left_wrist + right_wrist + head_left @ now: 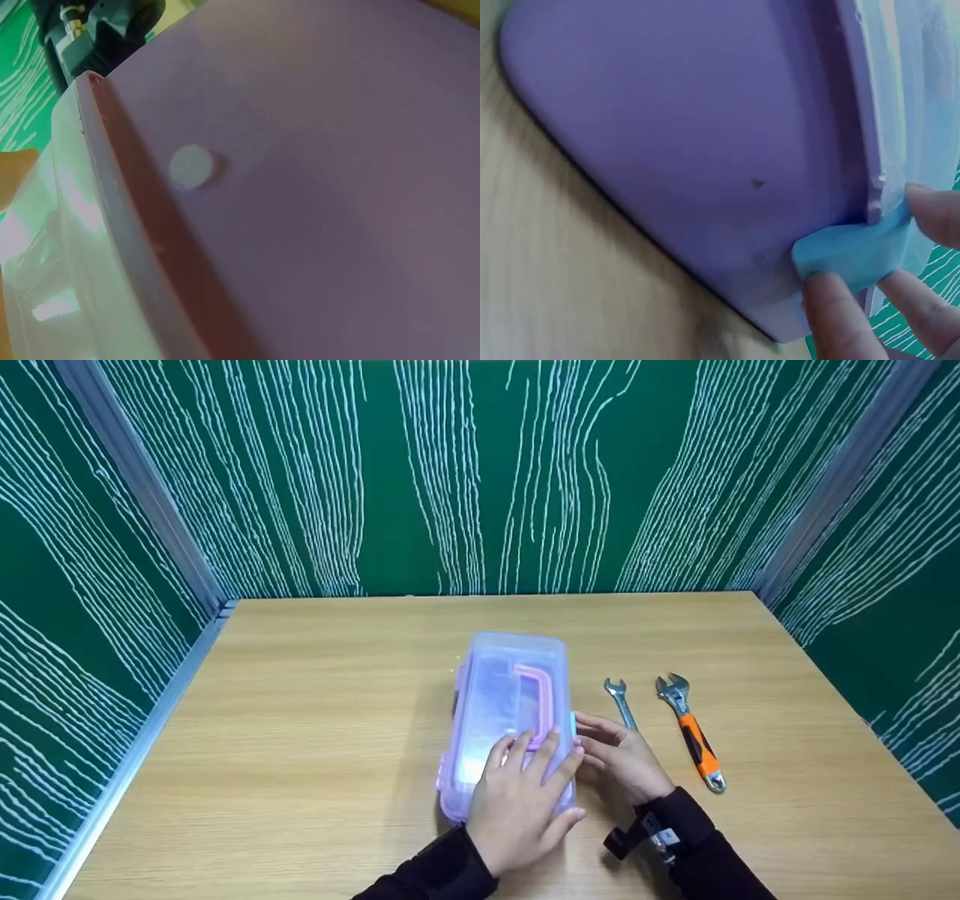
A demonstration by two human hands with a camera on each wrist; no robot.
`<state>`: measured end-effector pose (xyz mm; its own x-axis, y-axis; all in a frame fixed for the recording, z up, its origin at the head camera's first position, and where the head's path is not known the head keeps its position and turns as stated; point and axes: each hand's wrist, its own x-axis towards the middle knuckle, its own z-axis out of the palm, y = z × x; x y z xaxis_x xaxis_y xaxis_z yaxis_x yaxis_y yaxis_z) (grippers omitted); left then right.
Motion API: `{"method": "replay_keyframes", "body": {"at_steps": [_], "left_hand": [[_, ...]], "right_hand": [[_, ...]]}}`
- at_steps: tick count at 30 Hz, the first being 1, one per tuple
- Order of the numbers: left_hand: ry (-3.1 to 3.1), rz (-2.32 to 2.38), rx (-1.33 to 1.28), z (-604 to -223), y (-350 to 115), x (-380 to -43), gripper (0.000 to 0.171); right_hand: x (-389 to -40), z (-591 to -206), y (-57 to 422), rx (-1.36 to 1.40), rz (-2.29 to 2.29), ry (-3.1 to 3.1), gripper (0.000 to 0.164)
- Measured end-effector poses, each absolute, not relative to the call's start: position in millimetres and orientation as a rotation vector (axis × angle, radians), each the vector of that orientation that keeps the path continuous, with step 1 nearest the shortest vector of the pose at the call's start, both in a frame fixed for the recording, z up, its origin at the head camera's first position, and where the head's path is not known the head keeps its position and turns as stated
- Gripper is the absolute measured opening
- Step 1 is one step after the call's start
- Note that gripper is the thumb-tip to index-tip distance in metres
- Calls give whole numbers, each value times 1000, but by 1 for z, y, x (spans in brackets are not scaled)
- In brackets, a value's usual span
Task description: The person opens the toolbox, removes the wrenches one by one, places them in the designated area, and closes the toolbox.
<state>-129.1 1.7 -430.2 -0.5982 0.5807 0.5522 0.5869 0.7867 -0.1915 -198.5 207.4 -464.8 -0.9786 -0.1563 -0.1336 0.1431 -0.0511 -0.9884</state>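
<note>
A purple plastic storage box (pixel 480 712) with a translucent lid stands on the table, its pink carrying handle (pixel 546 697) lying flat on top. My left hand (pixel 517 806) rests on the near part of the lid with its fingers spread. At the box's right side my right hand (pixel 626 757) has its fingertips on a light-blue latch (pixel 855 251). Seen from the right wrist, two fingers touch the latch's lower edge and another digit its upper end, pinching it. The left wrist view shows the purple side wall (pixel 315 180) of the box up close.
Right of the box lie an open-end wrench (pixel 619 701), partly hidden behind the right hand, and an adjustable wrench (pixel 694 735) with an orange and black grip. Green panels (pixel 495 472) with white lines enclose the wooden table (pixel 300 720) at the back and sides.
</note>
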Motion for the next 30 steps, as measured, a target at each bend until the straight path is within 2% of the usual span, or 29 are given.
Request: {"method": "replay_keyframes", "body": {"at_steps": [21,30], "left_hand": [[-2394,39,-871,-429,6,-128,67],[-2496,-329,-1033,-405,-16,-132,63]], "right_hand": [[-201,-463,213,-62,-2121,1953,50],[-207,-449,214,-176,-1766,2453,50]]}}
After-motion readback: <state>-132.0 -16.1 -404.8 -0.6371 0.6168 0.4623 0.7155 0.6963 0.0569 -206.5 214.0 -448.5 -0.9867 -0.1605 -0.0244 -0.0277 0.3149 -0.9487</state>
